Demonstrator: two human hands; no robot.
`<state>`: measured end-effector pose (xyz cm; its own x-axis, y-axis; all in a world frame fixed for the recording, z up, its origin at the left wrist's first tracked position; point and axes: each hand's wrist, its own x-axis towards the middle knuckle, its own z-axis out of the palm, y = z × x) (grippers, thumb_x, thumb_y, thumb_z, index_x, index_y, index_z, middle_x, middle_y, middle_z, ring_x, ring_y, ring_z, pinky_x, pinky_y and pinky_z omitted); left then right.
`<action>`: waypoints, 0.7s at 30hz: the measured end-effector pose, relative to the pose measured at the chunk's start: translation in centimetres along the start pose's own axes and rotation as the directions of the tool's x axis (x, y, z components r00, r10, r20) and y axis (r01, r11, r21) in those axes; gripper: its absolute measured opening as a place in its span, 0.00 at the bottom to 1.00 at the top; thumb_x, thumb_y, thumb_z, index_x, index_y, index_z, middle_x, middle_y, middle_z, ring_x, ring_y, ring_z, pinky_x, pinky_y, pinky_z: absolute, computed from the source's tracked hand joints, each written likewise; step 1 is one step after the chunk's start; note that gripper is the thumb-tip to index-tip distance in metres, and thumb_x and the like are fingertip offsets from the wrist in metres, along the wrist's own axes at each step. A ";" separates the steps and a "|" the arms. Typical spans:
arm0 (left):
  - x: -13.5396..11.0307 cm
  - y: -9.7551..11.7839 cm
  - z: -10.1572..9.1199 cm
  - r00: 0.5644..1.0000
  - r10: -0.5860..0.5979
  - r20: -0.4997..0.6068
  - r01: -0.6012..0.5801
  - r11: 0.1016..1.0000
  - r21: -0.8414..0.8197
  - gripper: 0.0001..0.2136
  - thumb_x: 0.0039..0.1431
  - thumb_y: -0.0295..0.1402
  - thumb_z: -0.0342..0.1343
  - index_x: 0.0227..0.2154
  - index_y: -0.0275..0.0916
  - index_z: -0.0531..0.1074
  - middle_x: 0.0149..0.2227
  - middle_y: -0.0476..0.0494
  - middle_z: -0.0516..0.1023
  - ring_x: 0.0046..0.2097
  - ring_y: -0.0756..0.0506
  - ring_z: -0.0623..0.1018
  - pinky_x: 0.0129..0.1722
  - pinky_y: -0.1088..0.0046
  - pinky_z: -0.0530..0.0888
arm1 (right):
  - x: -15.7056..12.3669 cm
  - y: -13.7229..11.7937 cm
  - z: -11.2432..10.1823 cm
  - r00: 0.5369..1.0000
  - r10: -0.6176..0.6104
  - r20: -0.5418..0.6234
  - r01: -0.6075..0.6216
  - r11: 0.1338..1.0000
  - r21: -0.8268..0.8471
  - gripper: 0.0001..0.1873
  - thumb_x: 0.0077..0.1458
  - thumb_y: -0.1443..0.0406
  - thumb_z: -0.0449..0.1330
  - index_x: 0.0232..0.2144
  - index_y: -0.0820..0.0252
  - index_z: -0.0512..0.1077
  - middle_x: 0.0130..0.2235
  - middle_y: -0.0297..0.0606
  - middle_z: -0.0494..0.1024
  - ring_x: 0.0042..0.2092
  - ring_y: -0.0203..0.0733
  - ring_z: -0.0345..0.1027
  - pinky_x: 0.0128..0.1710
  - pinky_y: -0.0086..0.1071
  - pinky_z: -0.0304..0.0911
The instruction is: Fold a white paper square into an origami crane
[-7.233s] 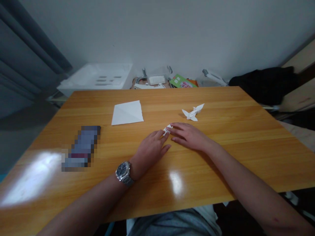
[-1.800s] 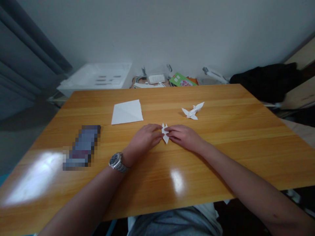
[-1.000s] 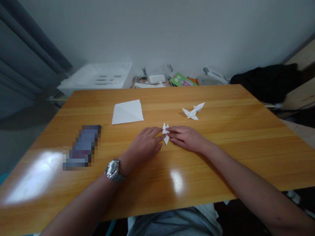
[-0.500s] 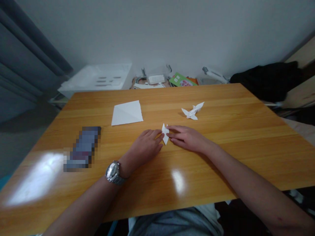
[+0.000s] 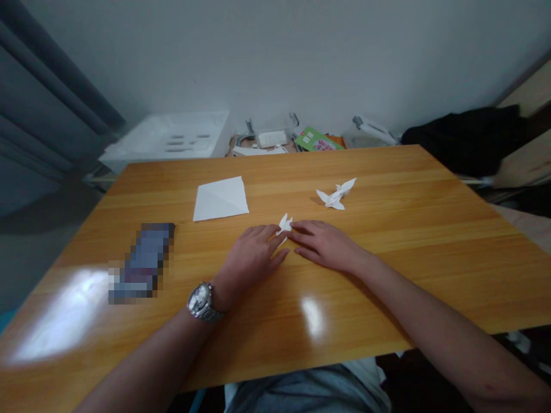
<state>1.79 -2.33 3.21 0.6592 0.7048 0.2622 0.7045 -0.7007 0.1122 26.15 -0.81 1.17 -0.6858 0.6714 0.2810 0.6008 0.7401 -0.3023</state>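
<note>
A small, partly folded white paper piece (image 5: pixel 284 224) lies on the wooden table (image 5: pixel 408 241) between my two hands. My left hand (image 5: pixel 252 258), with a metal watch on its wrist, lies flat with its fingertips pressing the piece's left side. My right hand (image 5: pixel 325 245) lies flat too, its fingertips on the piece's right side. Most of the piece is hidden under the fingers. A finished white origami figure (image 5: pixel 336 195) rests further back to the right. A flat white paper sheet (image 5: pixel 221 198) lies at the back left.
A blurred dark rectangular object (image 5: pixel 142 262) lies on the table's left side. Behind the table stand a white plastic bin (image 5: pixel 172 137), a green booklet (image 5: pixel 317 140) and clutter by the wall. Dark cloth (image 5: pixel 465 143) lies at the right.
The paper piece stood more upright between my fingertips before; now both hands have flattened onto it and only its top tips show.
</note>
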 end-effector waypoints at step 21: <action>0.3 -1.3 1.0 0.999 -0.045 -0.009 0.044 0.997 -0.055 0.10 0.69 0.32 0.54 0.49 0.39 0.75 0.51 0.39 0.77 0.49 0.40 0.77 0.51 0.59 0.74 | 0.2 0.6 0.8 0.996 0.010 -0.087 -0.008 1.000 0.029 0.12 0.67 0.65 0.57 0.49 0.57 0.78 0.50 0.45 0.80 0.51 0.49 0.74 0.52 0.45 0.72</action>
<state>1.34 -1.14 2.23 0.6246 0.7343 0.2660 0.7172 -0.6741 0.1767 26.06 -0.25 0.34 -0.6412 0.6796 0.3563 0.5935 0.7335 -0.3311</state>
